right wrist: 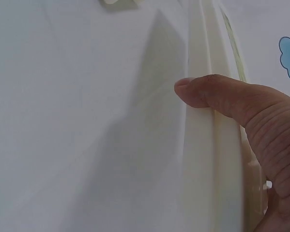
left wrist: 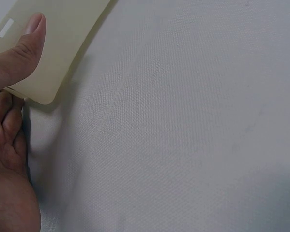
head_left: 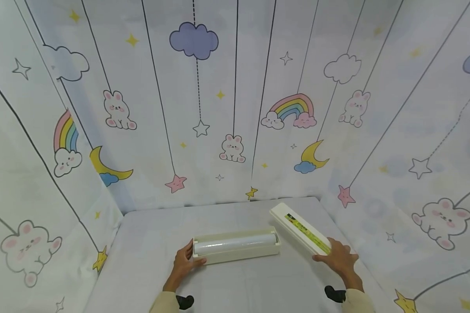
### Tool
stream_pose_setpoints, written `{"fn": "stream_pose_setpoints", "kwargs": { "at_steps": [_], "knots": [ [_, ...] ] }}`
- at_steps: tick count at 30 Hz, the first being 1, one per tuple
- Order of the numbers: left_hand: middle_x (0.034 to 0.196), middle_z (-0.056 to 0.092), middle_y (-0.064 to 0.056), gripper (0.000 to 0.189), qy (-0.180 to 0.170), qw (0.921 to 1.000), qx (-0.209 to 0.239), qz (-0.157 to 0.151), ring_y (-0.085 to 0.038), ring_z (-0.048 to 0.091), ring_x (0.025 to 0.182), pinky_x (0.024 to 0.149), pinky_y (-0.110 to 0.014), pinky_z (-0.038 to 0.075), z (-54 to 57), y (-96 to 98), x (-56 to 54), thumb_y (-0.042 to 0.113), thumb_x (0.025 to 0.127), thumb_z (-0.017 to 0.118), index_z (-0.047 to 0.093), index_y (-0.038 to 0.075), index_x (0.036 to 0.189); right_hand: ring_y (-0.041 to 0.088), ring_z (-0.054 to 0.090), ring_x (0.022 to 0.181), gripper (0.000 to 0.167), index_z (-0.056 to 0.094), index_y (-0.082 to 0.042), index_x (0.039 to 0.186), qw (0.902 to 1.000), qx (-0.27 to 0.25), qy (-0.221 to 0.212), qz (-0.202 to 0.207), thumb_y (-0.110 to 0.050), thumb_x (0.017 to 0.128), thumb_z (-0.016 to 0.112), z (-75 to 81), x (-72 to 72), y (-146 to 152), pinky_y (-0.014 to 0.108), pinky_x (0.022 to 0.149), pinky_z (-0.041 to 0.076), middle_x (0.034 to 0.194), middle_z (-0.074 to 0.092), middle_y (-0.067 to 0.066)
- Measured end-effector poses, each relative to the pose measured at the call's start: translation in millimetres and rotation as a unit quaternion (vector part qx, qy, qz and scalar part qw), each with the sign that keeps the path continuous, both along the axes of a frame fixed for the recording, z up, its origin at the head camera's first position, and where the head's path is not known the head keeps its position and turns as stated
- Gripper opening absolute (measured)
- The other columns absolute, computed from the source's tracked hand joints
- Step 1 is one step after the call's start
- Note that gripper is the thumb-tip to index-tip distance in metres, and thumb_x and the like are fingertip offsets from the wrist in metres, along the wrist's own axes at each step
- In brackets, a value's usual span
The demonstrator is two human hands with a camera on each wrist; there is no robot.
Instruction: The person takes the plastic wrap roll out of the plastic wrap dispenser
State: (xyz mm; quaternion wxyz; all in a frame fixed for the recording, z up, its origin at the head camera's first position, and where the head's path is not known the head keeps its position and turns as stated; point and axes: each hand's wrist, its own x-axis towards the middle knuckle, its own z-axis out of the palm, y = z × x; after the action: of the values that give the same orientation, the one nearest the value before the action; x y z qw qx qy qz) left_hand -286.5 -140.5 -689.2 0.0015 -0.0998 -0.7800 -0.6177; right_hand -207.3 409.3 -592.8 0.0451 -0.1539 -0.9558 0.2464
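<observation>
A cream plastic wrap dispenser box [head_left: 240, 257] lies lidless on the white-covered table, with a roll of cling film [head_left: 236, 244] inside it. My left hand [head_left: 183, 263] grips the box's left end, the thumb along its front wall. In the left wrist view that thumb [left wrist: 31, 46] presses on the cream side [left wrist: 62, 43], near a corner. To the right, my right hand [head_left: 340, 258] holds the near end of the long cream lid [head_left: 297, 224], which bears a yellow-green label [head_left: 307, 232]. In the right wrist view the thumb [right wrist: 207, 92] lies across the lid's edge [right wrist: 200, 145].
White cloth covers the table [head_left: 250, 291]. Behind it and at both sides stand cloth walls [head_left: 235, 87] printed with rabbits, clouds, stars and rainbows. The lid's far end lies near the back wall. A dark strap piece [head_left: 334, 294] shows at the right wrist.
</observation>
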Motion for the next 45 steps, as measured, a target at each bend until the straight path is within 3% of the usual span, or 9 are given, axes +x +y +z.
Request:
{"fn": "stream_pose_setpoints", "kwargs": {
  "at_steps": [3, 9, 18, 20, 27, 32, 37, 40, 45],
  "knots": [
    [0.164, 0.045, -0.034, 0.105, -0.012, 0.9999, 0.002, 0.001, -0.052, 0.046, 0.153, 0.128, -0.058, 0.037, 2.6, 0.9, 0.6, 0.005, 0.081, 0.096, 0.034, -0.016, 0.162, 0.048, 0.054, 0.107, 0.098, 0.055, 0.009, 0.148, 1.0000, -0.001, 0.001, -0.003, -0.039, 0.074, 0.098, -2.7, 0.5, 1.9, 0.080, 0.095, 0.030, 0.126, 0.069, 0.032],
    [0.163, 0.047, -0.034, 0.104, -0.001, 1.0000, -0.006, 0.003, -0.053, 0.048, 0.152, 0.127, -0.056, 0.041, 5.9, 1.0, 1.7, 0.005, 0.080, 0.096, 0.036, -0.016, 0.161, 0.047, 0.054, 0.105, 0.098, 0.056, 0.009, 0.147, 1.0000, 0.002, 0.003, -0.002, -0.040, 0.073, 0.098, -7.0, 2.4, 4.6, 0.078, 0.093, 0.032, 0.123, 0.069, 0.031],
    [0.156, 0.048, -0.043, 0.100, 0.061, 0.9980, -0.011, 0.004, -0.055, 0.055, 0.145, 0.117, -0.017, 0.052, -5.7, -0.8, 1.5, 0.011, 0.082, 0.097, 0.039, -0.021, 0.157, 0.044, 0.053, 0.102, 0.100, 0.056, 0.008, 0.147, 1.0000, 0.005, 0.000, -0.004, -0.043, 0.073, 0.098, -12.6, 5.7, 5.7, 0.074, 0.090, 0.035, 0.120, 0.068, 0.029],
    [0.157, 0.047, -0.042, 0.100, 0.057, 0.9983, -0.010, 0.004, -0.055, 0.054, 0.145, 0.118, -0.019, 0.052, -6.3, -1.1, 0.3, 0.011, 0.082, 0.096, 0.038, -0.020, 0.157, 0.044, 0.053, 0.103, 0.100, 0.056, 0.008, 0.147, 1.0000, 0.005, -0.001, -0.006, -0.043, 0.072, 0.098, -14.1, 6.5, 5.8, 0.074, 0.090, 0.035, 0.120, 0.068, 0.029],
    [0.165, 0.045, -0.032, 0.104, -0.012, 0.9999, 0.001, 0.003, -0.050, 0.047, 0.154, 0.129, -0.054, 0.040, -0.3, -0.2, -1.7, 0.007, 0.082, 0.096, 0.034, -0.013, 0.164, 0.045, 0.053, 0.103, 0.100, 0.058, 0.007, 0.146, 0.9998, -0.003, -0.012, -0.016, -0.045, 0.071, 0.099, -20.3, 9.5, 9.3, 0.072, 0.089, 0.034, 0.120, 0.069, 0.029],
    [0.165, 0.046, -0.033, 0.105, -0.010, 0.9999, 0.001, 0.004, -0.051, 0.047, 0.153, 0.128, -0.056, 0.038, 0.3, 0.9, -0.4, 0.006, 0.081, 0.096, 0.035, -0.014, 0.163, 0.045, 0.055, 0.104, 0.101, 0.059, 0.006, 0.146, 0.9998, 0.000, -0.014, -0.017, -0.046, 0.070, 0.099, -25.4, 10.5, 11.7, 0.072, 0.089, 0.035, 0.120, 0.070, 0.028],
    [0.159, 0.049, -0.037, 0.102, 0.029, 0.9994, -0.008, 0.016, -0.054, 0.053, 0.147, 0.122, -0.029, 0.051, -2.8, 2.1, -1.1, 0.008, 0.079, 0.098, 0.040, -0.016, 0.159, 0.047, 0.056, 0.104, 0.102, 0.059, 0.007, 0.145, 0.9998, 0.003, -0.014, -0.015, -0.048, 0.069, 0.099, -28.7, 12.2, 13.0, 0.075, 0.089, 0.037, 0.119, 0.070, 0.028],
    [0.158, 0.049, -0.039, 0.102, 0.042, 0.9990, -0.006, 0.012, -0.055, 0.053, 0.146, 0.117, -0.012, 0.049, -3.5, 1.9, -1.2, 0.010, 0.079, 0.099, 0.040, -0.017, 0.159, 0.047, 0.056, 0.103, 0.103, 0.058, 0.007, 0.145, 0.9998, 0.002, -0.017, -0.013, -0.049, 0.069, 0.099, -30.2, 12.9, 13.4, 0.077, 0.088, 0.037, 0.118, 0.069, 0.028],
    [0.161, 0.048, -0.036, 0.105, 0.025, 0.9996, 0.003, 0.010, -0.054, 0.050, 0.149, 0.120, -0.017, 0.047, -4.8, 2.1, -1.5, 0.011, 0.079, 0.099, 0.039, -0.015, 0.160, 0.046, 0.056, 0.101, 0.102, 0.059, 0.006, 0.144, 0.9996, 0.003, -0.022, -0.015, -0.051, 0.069, 0.099, -33.4, 13.0, 14.3, 0.076, 0.088, 0.038, 0.116, 0.070, 0.027]
  ]
}}
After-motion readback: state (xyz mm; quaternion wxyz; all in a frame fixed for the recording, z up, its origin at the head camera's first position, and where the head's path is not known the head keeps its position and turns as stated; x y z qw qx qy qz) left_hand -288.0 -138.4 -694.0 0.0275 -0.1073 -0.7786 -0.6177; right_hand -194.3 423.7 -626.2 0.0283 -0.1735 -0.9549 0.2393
